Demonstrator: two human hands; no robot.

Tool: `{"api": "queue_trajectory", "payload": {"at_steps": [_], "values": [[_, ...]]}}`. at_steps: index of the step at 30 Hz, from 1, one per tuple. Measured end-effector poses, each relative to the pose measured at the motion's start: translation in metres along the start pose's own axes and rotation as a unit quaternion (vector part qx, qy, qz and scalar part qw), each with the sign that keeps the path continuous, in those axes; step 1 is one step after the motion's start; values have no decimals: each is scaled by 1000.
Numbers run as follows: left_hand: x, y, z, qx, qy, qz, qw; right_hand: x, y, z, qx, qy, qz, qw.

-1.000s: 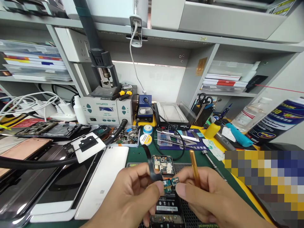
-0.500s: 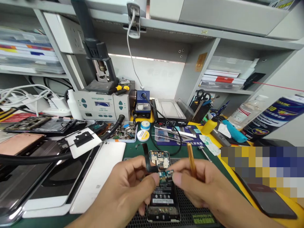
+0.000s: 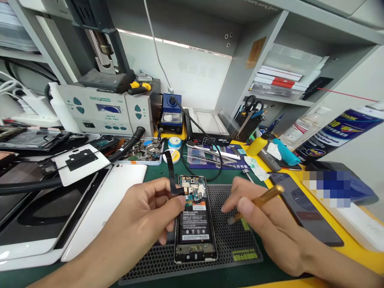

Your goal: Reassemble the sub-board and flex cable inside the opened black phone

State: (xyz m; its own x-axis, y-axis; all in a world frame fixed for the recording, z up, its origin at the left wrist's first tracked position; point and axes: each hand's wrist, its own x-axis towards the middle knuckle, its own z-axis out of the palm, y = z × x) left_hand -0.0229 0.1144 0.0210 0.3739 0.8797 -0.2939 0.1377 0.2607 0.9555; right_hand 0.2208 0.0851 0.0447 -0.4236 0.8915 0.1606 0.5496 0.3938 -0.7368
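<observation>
An opened phone (image 3: 180, 250) lies on the black honeycomb mat (image 3: 223, 204), its battery (image 3: 195, 228) and main circuit board exposed. Pinched between the thumb and fingers of my left hand (image 3: 150, 212) is a small circuit board (image 3: 189, 198) with a black flex cable (image 3: 171, 174) standing up from it. That hand is over the phone's upper left part; whether the small board touches the phone I cannot tell. To the right of the phone, my right hand (image 3: 264, 220) is closed around a slim gold-coloured screwdriver (image 3: 265, 196), its tip pointing down-left over the mat.
A hot-air station (image 3: 111, 112) stands at the back left, with phone panels (image 3: 120, 180) and a black hose (image 3: 30, 186) on the left. Tweezers and a brush (image 3: 210, 151) lie behind the phone. A dark phone (image 3: 306, 208) and spray can (image 3: 339, 132) are at the right.
My right hand has let go of the small board and moved right, turning the screwdriver from upright to slanted. My left hand keeps the board. The view has shifted, showing more of the mat.
</observation>
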Motion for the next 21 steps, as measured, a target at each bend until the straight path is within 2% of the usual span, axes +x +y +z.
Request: {"api": "queue_trajectory", "payload": {"at_steps": [2,5,8,12,15,18,21], "values": [[1,-1,-1,-1,-17,-12,1000,0,4,-2,-42,-42,-17,998],[3,-4,-2,10,-52,-30,998,0,13,-3,-44,-70,-2,997],[4,-5,-3,20,-69,-53,996,-4,22,1,-3,-43,36,998],[3,-3,-1,26,-79,-66,994,-14,33,10,127,37,94,987],[3,-4,2,39,-85,-66,993,-23,33,13,177,33,109,978],[5,-7,4,64,-85,-70,992,-29,27,14,146,26,69,987],[5,-10,5,63,-86,-77,991,-31,21,18,102,81,-25,991]]}}
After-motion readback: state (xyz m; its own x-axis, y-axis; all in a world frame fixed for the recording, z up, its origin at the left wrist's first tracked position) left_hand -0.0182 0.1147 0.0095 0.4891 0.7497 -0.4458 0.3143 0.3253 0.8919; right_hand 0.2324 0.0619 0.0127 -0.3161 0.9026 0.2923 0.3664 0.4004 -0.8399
